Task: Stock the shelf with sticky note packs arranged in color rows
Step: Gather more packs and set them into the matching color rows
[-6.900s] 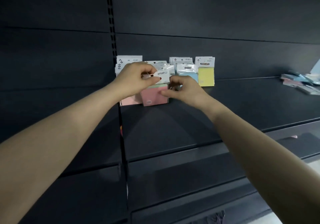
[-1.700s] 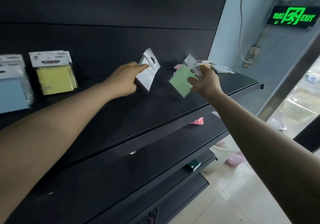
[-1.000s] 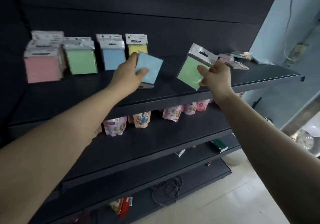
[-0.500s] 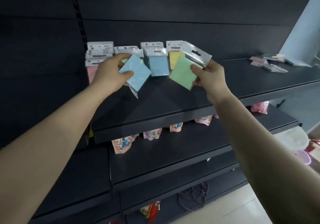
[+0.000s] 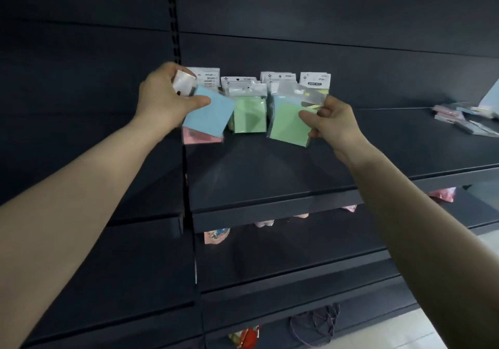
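Print on the packs' white header cards (image 5: 314, 79) is too blurred to read.

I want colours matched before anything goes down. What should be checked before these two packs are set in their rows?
1. Left hand grips blue pack: ok.
2. Right hand grips green pack: ok.
3. Blue pack lined up with blue row: not ok, it hangs before the pink row.
4. Green pack lined up with green row: not ok, it covers the blue row.
5. Bare shelf in front of the rows: ok.
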`<state>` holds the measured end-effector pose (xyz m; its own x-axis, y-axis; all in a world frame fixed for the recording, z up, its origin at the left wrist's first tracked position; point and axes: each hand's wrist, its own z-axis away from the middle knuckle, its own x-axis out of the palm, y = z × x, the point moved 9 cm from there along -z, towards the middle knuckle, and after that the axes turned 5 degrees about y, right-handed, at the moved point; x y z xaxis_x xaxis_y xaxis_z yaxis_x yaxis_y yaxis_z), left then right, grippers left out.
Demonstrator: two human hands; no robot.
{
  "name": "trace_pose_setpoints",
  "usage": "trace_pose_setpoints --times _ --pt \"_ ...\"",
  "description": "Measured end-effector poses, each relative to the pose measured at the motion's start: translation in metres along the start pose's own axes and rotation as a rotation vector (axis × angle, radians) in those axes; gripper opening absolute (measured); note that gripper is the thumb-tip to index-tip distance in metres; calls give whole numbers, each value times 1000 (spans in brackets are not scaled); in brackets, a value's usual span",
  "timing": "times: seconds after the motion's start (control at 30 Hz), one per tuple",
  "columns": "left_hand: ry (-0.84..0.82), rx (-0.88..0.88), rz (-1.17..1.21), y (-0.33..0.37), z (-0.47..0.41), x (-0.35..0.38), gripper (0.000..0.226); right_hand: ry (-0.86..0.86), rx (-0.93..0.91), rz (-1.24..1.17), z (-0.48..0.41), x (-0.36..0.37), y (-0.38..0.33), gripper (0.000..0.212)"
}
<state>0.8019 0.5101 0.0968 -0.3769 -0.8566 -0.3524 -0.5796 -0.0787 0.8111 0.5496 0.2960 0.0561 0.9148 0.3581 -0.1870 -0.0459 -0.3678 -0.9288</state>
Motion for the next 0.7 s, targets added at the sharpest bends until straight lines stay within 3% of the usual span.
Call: trace_pose_setpoints --times 0.2,0.33,0.53,0.7 --pt "-75 -54 -23 -12 -10 -5 31 -173 18 65 -25 61 0 39" --pt "-92 -46 -59 -14 -11 -7 27 -221 16 90 -39 89 2 24" --pt "-151 -20 -114 -13 -12 -9 21 -76 -180 430 -62 93 1 24" --pt "-148 -24 -132 -14 -11 -15 21 -13 -301 516 -61 97 -5 29"
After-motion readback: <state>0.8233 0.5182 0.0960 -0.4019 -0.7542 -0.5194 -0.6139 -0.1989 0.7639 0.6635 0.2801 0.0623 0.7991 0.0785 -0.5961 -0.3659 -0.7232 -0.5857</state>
